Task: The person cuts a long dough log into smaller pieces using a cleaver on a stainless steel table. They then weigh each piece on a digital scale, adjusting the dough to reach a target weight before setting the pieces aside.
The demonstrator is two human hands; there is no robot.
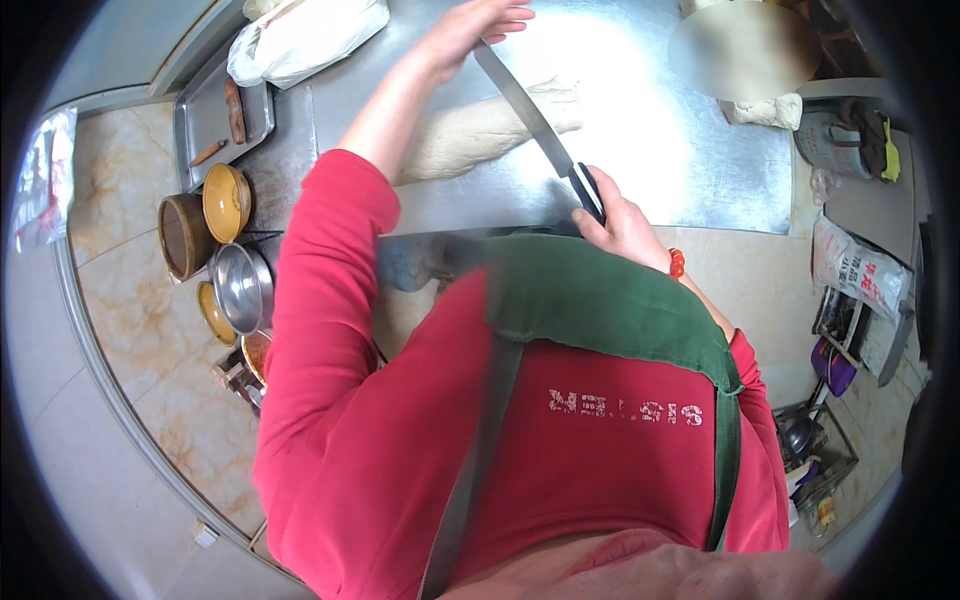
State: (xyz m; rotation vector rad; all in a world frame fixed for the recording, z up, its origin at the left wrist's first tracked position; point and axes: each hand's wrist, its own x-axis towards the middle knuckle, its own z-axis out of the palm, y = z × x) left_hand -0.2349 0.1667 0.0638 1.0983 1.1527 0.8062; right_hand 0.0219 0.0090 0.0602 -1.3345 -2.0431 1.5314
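My right hand is closed around the black handle of a long kitchen knife. Its blade slants up and left across a thick roll of pale dough; whether it touches the dough cannot be told. At the blade's far end is my left hand, with fingers extended and slightly apart and nothing seen in it. The tip lies against or just under the heel of that palm. My left forearm hides the near-left end of the roll. The dough rests on a shiny metal worktop.
At left, a metal tray holds a brown stick-like item, below a white plastic bag. Yellow bowls and a steel bowl stand nearby. Another dough lump sits right, beside a blurred patch. A printed sack lies farther right.
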